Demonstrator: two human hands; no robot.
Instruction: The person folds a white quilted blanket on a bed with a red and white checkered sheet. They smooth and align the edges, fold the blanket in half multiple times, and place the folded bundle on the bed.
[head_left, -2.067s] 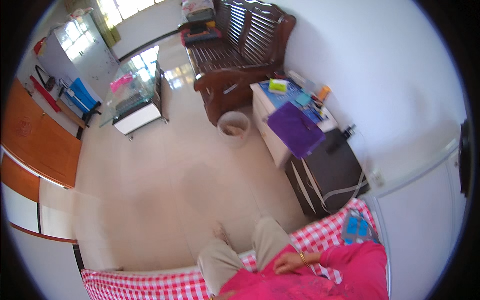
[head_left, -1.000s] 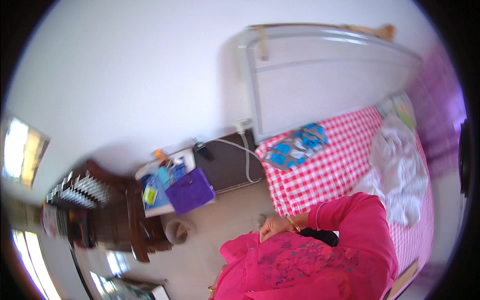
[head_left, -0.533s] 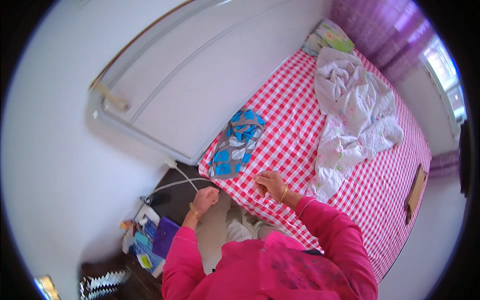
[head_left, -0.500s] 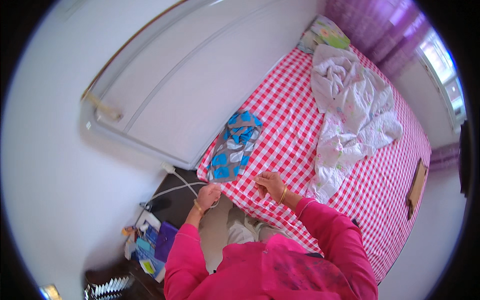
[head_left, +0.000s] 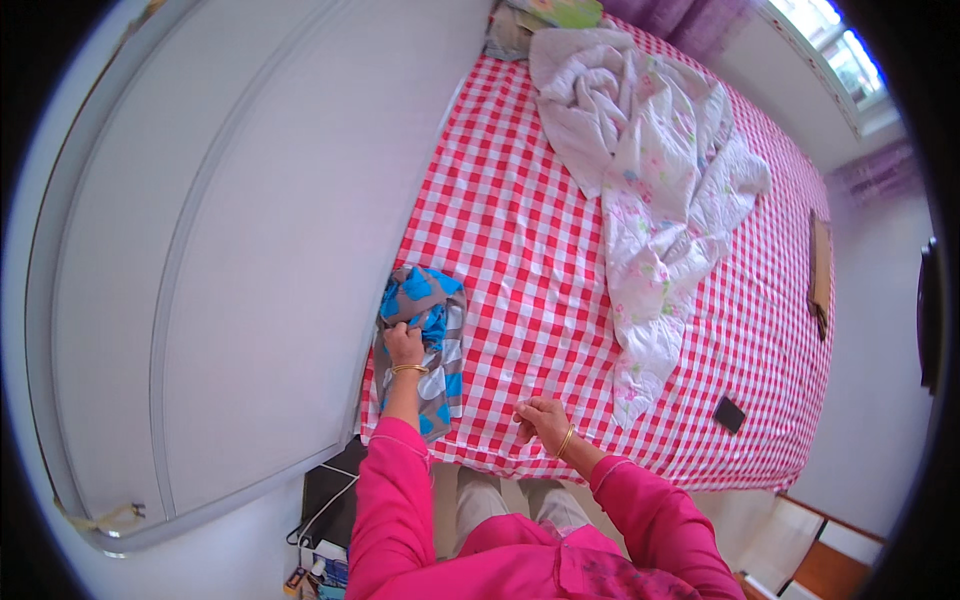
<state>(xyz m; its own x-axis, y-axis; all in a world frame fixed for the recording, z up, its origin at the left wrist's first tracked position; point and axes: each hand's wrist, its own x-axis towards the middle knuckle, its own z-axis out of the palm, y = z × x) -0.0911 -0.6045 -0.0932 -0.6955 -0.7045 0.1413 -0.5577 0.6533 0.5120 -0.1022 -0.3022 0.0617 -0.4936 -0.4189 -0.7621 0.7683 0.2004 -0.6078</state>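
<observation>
On the near left part of the bed, against the headboard, lies a crumpled pillowcase-like cloth [head_left: 452,385], grey with blue and white shapes. My left hand [head_left: 404,345] reaches onto it, its fingers closed on a bunched fold near the middle. Over the bed's near edge, to the right of the cloth, my right hand [head_left: 541,418] hovers with its fingers curled together; I see nothing in them. A gold bangle circles each wrist.
A red-and-white checked sheet [head_left: 500,200] covers the bed. A white floral quilt [head_left: 650,230] lies rumpled across it. On the right are a dark flat device [head_left: 730,414] and a brown flat piece [head_left: 821,275]. The pale headboard [head_left: 290,220] rises on the left.
My left hand has moved from beside the bed's corner onto the patterned cloth and grips it. My right hand stays curled near the bed's edge. The view has turned.
</observation>
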